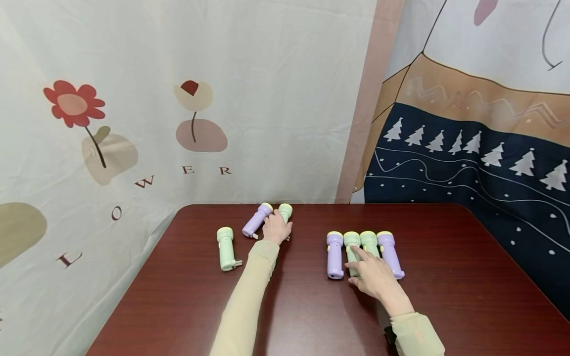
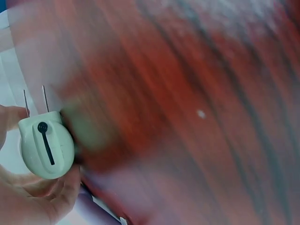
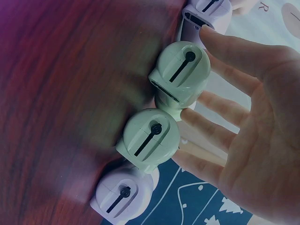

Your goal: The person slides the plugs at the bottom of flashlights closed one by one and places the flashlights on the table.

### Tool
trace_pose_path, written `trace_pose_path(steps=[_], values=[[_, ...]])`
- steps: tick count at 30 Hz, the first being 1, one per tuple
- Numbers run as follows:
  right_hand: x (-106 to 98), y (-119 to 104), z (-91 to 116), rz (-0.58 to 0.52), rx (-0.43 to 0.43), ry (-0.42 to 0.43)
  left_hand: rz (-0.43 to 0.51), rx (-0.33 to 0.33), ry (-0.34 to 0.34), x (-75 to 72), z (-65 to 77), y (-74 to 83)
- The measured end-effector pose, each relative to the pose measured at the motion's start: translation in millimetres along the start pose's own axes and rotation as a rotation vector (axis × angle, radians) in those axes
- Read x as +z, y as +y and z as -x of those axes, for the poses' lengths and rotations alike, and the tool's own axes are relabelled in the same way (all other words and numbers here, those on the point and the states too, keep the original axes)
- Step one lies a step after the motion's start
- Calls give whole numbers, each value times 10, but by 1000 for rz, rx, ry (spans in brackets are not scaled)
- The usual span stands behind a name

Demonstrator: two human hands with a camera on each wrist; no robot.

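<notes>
Toward the back of the table, my left hand (image 1: 276,230) holds a light green flashlight (image 1: 285,212) between thumb and fingers. In the left wrist view, two metal plug prongs stick out of that flashlight's end (image 2: 47,150). My right hand (image 1: 376,277) reaches over a row of flashlights, fingers fairly straight and spread, touching the green ones. The row runs purple flashlight (image 1: 335,257), green flashlight (image 1: 352,239), second green flashlight (image 1: 368,239), second purple flashlight (image 1: 390,254). In the right wrist view, their rounded ends show, and no prongs stick out there.
Left of my left hand lie a purple flashlight (image 1: 257,221) and another green flashlight (image 1: 226,249), both with prongs out. The dark red table (image 1: 178,306) ends at a pale printed curtain (image 1: 289,99) behind and a dark blue patterned cloth (image 1: 467,183) on the right.
</notes>
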State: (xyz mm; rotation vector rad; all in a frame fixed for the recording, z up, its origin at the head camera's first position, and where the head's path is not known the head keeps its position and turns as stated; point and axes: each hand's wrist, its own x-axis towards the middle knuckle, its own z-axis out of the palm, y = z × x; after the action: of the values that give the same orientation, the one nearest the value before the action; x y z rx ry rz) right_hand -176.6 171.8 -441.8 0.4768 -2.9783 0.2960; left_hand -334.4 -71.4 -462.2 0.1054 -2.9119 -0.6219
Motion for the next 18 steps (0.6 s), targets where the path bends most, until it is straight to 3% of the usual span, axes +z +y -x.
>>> trace_pose_path(steps=[18], values=[[-1, -7, -3, 4, -6, 3, 57, -11, 7, -26, 0, -3]])
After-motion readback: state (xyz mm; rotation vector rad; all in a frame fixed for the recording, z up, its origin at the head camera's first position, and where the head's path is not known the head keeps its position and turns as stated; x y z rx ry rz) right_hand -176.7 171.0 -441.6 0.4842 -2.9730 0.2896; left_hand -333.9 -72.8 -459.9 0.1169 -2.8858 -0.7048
